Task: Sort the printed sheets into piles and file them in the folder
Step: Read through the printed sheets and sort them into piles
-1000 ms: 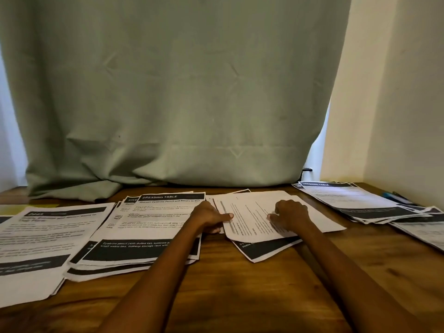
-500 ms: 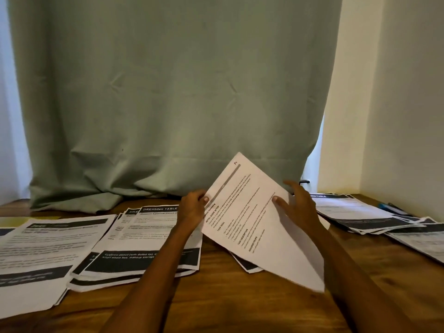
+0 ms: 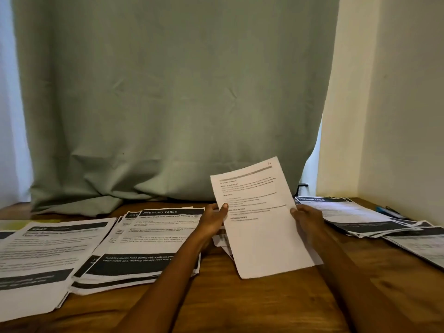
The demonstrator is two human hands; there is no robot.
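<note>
Sorting looks partway done, with no folder in view: four piles lie on the table point(image 3: 240, 304), two at nine o'clock and two at three, while the left hand point(image 3: 212, 223) and right hand point(image 3: 306, 218) pinch one sheet point(image 3: 259, 219) upright at centre.

I count two hands in view, the left hand point(image 3: 212, 223) and the right hand point(image 3: 307, 222), with one raised sheet point(image 3: 262, 219) between them. On the surface point(image 3: 240, 304) I see four spreads of printed sheets: one far left point(image 3: 36, 255), one centre-left point(image 3: 149, 241), one right point(image 3: 355, 217), one at the right edge point(image 3: 422, 246). One blue pen point(image 3: 390, 212) lies by the wall. One curtain point(image 3: 168, 92) hangs behind.
</note>
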